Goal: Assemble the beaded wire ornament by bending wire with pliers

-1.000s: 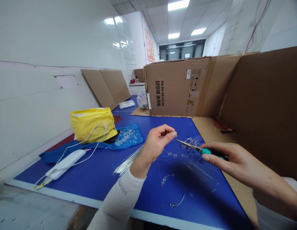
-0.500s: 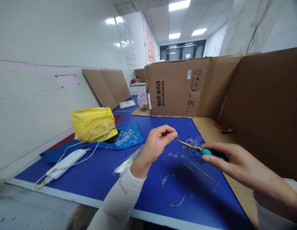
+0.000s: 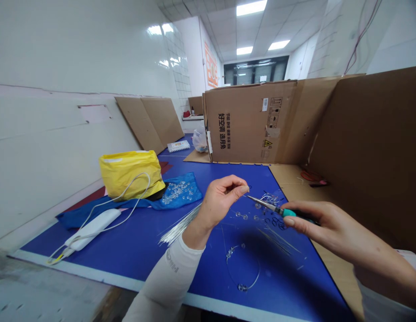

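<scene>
My left hand (image 3: 224, 199) is raised over the table with thumb and forefinger pinched; a thin wire with clear beads (image 3: 241, 216) appears to hang below it, but what lies between the fingertips is too small to make out. My right hand (image 3: 325, 223) is closed round the teal handles of the pliers (image 3: 270, 205), whose tips point at my left fingertips. Behind and below the pliers lie small beads, dark rings (image 3: 279, 223) and loose wires (image 3: 278, 241). Nearer the front edge rests a wire loop with clear beads (image 3: 241, 287).
A bundle of silvery wires (image 3: 177, 228) lies beside my left forearm. To the left are clear beads (image 3: 181, 191) on a blue cloth (image 3: 154, 205), a yellow bag (image 3: 130, 174) and a white power strip (image 3: 94, 228) with its cable. Cardboard (image 3: 251, 125) stands at the back and right.
My right hand has shifted very slightly, with the pliers still in it. My left hand stays nearly in place.
</scene>
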Demonstrator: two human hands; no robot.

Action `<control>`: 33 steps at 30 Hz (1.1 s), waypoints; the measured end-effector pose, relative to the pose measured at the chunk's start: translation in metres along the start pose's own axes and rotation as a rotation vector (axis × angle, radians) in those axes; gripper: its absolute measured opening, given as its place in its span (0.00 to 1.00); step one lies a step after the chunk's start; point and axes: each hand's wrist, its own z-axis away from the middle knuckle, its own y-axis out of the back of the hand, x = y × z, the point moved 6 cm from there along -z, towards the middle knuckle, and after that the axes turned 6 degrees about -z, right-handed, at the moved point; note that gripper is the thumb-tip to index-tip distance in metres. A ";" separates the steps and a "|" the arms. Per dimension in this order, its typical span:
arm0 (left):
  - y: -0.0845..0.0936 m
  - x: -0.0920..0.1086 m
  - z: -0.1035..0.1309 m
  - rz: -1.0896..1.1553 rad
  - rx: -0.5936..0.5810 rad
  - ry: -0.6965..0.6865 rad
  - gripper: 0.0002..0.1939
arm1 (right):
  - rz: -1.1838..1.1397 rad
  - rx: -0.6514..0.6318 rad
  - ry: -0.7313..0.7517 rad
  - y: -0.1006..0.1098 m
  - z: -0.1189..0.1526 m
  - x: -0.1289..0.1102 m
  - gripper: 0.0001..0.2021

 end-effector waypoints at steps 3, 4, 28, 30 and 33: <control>0.001 0.004 0.000 -0.045 0.010 -0.052 0.08 | -0.036 -0.026 -0.026 -0.001 0.000 0.001 0.21; 0.001 0.006 0.000 -0.063 0.010 -0.068 0.07 | -0.045 -0.034 -0.033 -0.001 0.000 0.002 0.21; 0.003 -0.004 -0.001 -0.035 0.103 0.004 0.13 | -0.035 0.042 -0.065 0.002 -0.001 0.008 0.22; 0.003 -0.008 -0.001 -0.004 0.117 0.035 0.13 | 0.050 0.099 -0.036 0.003 0.002 0.006 0.23; 0.004 -0.011 -0.001 0.004 0.135 0.064 0.12 | 0.175 0.157 0.009 0.001 0.006 -0.002 0.23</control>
